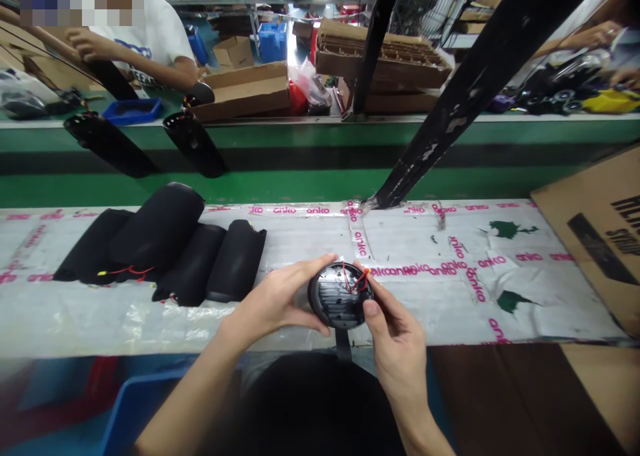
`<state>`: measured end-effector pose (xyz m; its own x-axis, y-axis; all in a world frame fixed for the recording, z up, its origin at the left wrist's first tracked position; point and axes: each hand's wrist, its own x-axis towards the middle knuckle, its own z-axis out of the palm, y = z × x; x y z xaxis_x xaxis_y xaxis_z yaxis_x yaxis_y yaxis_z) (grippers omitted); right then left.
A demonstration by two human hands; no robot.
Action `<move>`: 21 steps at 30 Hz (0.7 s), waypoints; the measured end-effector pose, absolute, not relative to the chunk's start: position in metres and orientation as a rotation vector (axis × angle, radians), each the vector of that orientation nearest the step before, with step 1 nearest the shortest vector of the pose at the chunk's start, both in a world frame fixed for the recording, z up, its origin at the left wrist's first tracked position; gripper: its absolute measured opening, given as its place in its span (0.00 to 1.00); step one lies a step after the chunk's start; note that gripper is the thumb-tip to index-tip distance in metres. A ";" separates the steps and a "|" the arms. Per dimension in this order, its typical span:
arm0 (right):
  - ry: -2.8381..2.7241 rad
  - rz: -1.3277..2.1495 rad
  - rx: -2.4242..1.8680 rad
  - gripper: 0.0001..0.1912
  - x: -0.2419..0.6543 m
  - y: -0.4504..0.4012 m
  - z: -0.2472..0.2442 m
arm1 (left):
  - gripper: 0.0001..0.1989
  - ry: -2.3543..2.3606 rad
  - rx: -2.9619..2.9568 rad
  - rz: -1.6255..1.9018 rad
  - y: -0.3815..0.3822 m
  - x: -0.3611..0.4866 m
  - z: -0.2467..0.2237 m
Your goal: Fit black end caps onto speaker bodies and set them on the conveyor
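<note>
Both my hands hold a black cylindrical housing (336, 309) above the near part of the bench, its round open end facing me. My left hand (280, 299) curves around its left side, thumb low and fingers at the top rim. On the opposite side, my right hand (397, 326) grips the rim with the thumb in front. Thin red wires (353, 283) with an orange-yellow tip cross the opening near my right fingers. To the left lie several black fabric-covered cylinders (157, 226), some with red wires and yellow ends showing.
White wrap with pink lettering covers the bench (400, 236). A slanted black post (450, 103) rises from its back edge. A cardboard box (595, 223) stands at right. Beyond runs a green conveyor (300, 176) carrying two black cylinders (195, 143). Co-workers sit across; a blue bin (145, 403) stands below.
</note>
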<state>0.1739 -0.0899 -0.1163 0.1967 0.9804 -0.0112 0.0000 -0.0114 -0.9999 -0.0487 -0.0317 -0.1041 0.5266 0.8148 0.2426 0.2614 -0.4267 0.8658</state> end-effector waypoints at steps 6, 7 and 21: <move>-1.037 1.027 -1.300 0.19 0.167 -0.093 -0.120 | 0.37 1.010 1.398 1.335 -0.065 0.012 -0.134; -1.033 1.014 -1.297 0.19 0.166 -0.094 -0.120 | 0.37 1.056 1.346 1.449 -0.067 0.022 -0.139; -0.978 1.022 -1.248 0.19 0.156 -0.094 -0.119 | 0.28 1.116 1.222 1.260 -0.055 0.019 -0.108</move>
